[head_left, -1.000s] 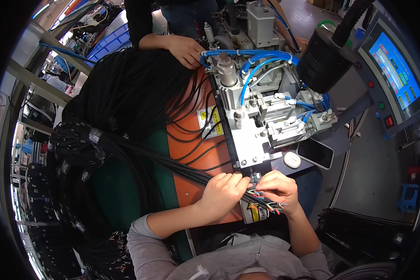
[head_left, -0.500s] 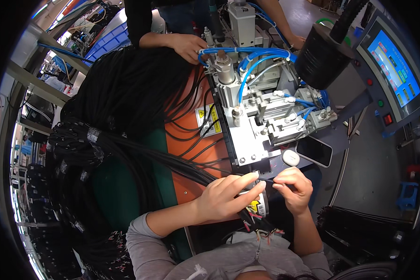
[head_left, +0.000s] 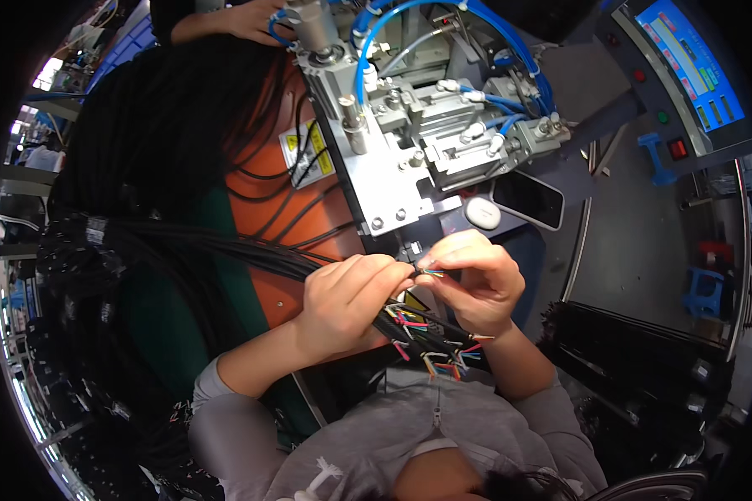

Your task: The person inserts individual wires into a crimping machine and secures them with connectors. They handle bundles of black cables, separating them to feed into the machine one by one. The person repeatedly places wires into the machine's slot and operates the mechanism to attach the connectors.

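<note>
My left hand (head_left: 348, 294) curls closed round pliant-looking black multicore cables (head_left: 263, 253), best held there; my right hand (head_left: 476, 280) pinches fragile-looking coloured wires (head_left: 432, 272).

Phone (head_left: 528, 201) beside white oval case (head_left: 482, 213); blue stool (head_left: 704, 291) at right.

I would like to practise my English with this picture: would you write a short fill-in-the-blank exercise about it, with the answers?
1. The cables in the left hand have ____ jackets.
2. The sleeve behind the right hand is ____ in colour.
3. In the picture, the phone lies to the ____ of the white oval case.
4. The tubes arching highest above the machine are ____.
Missing words: black; grey; right; blue.
</note>
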{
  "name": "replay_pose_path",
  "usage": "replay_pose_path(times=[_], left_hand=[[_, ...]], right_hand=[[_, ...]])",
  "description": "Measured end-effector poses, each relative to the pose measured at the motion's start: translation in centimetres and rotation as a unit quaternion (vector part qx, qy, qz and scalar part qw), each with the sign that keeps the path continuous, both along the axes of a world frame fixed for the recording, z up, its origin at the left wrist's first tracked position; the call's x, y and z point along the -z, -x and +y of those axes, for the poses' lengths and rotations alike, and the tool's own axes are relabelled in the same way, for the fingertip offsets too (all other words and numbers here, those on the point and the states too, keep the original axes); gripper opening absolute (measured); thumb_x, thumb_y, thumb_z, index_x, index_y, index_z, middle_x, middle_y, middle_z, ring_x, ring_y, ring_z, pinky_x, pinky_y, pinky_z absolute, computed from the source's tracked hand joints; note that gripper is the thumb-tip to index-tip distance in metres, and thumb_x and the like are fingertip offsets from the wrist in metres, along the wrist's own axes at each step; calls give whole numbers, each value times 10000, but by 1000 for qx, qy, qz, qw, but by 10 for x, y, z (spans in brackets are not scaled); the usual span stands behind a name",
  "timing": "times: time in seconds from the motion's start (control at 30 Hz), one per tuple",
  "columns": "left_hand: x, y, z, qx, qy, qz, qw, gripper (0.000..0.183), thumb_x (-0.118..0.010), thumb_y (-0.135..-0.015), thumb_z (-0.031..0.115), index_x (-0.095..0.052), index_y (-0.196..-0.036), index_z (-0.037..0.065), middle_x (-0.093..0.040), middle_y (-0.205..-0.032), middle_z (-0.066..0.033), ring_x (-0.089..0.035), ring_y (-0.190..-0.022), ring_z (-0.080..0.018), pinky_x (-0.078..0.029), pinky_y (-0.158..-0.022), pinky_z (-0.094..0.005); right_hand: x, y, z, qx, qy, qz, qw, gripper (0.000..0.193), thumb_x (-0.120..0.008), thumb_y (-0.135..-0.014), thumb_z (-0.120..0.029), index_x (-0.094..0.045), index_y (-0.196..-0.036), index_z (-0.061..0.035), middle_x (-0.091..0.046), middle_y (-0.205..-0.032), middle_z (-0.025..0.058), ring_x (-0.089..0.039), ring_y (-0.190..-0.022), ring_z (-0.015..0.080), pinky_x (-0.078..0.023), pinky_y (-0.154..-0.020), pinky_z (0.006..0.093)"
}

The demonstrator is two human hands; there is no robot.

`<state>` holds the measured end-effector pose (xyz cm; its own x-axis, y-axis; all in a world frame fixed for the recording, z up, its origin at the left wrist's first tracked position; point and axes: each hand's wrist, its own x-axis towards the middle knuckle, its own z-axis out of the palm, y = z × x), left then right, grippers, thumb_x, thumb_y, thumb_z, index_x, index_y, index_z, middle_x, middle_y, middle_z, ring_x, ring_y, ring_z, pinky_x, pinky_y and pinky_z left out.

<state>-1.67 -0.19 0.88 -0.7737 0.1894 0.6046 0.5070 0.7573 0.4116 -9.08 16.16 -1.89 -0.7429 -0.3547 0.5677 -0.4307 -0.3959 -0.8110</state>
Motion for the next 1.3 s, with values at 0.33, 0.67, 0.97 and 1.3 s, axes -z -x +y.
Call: replay_pose_path(times=[0.33,0.67,0.97,1.3], left_hand=[[4,0,1,-7,-12,29,999,180,-692,-762,114,-609,-887,16,-570,-728,-54,-585,-592,-180,-441,-470,-282],[15,1,4,-26,30,18,999,246,-650,-704,102,-613,-928,7,-524,-736,-29,-550,-591,-136,-398,-447,-253],[15,-2,6,-16,63,-4,998,346,-675,-643,124,-638,-960,-11,-573,-750,-58,-578,-597,-171,-452,-475,-279],[17,-3,6,-33,95,-14,995,343,-657,-649,94,-649,-973,-17,-583,-766,-49,-574,-600,-159,-434,-470,-266]], right_hand=[[-1,6,-1,-88,-80,-70,990,104,-726,-765,-22,-684,-857,0,-647,-853,110,-610,-796,185,-480,-712,277],[-11,3,3,87,-191,23,977,144,-752,-703,-1,-638,-790,-12,-635,-776,95,-596,-700,197,-464,-658,283],[-14,18,17,-53,-227,-112,966,134,-736,-727,-30,-616,-780,2,-608,-741,95,-578,-704,197,-455,-669,286],[-2,14,19,-34,-251,-129,959,120,-699,-781,-57,-605,-783,17,-603,-779,71,-569,-720,149,-448,-673,272]])
